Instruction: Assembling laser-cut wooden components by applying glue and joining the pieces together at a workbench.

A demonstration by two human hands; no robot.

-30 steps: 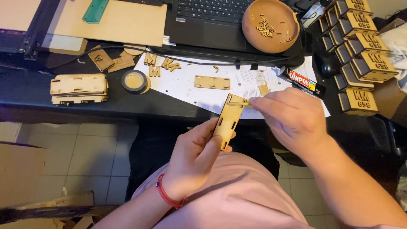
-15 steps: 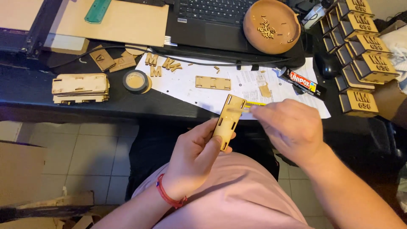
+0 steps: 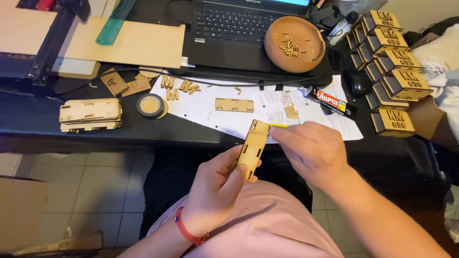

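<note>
- Pink lap at bottom edge, cut off by frame; red band on left wrist.
- Left hand [image 3: 217,191] holds wooden panel [image 3: 253,148] upright over the lap, just in front of bench [image 3: 28,119] edge. Fingers curled round its lower half, thumb on the face; lower end partly hidden by fingers.
- Panel: thin pale ply, long rectangle w/ narrow slots and a notched top.
- Right hand [image 3: 313,150] at panel's top right corner, fingers pressed together, pinching a thin yellow stick [image 3: 278,126]; most of it hidden in the hand, can't tell what it is.
- On bench: white paper sheets [image 3: 205,107], flat slotted piece [image 3: 234,104], glue tube [image 3: 330,101], tape roll [image 3: 150,105], stack of ply panels [image 3: 90,114].
- Farther: wooden letters [image 3: 174,86], brown bowl [image 3: 294,45] w/ small bits, laptop [image 3: 239,28] cut off at top, row of dark boxes [image 3: 392,76] at right.
</note>
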